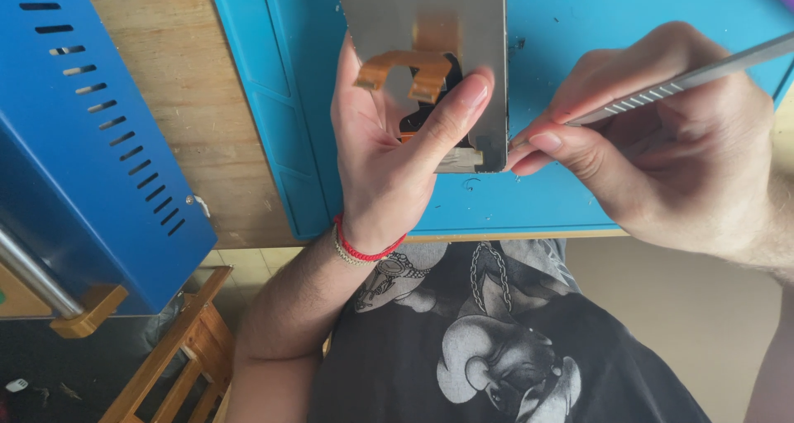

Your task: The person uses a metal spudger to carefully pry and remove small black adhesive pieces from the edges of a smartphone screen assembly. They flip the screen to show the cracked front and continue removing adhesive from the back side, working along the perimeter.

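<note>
My left hand (pixel 389 154) holds a flat grey phone screen panel (pixel 397 18) with its back facing up, thumb pressed across its lower end. An orange flex ribbon (pixel 413 66) curls over the panel's back. My right hand (pixel 670 138) grips a slim metal tool (pixel 686 77) like a pen. The tool's tip is hidden behind my fingertips, right at the panel's lower right corner (pixel 496 160). A red cord bracelet (pixel 368 249) circles my left wrist.
A blue work mat (pixel 579 26) covers the wooden table (pixel 190 100) under both hands. A big blue metal box with vent slots (pixel 83 142) stands at the left. A wooden stool (pixel 178 357) sits below the table edge.
</note>
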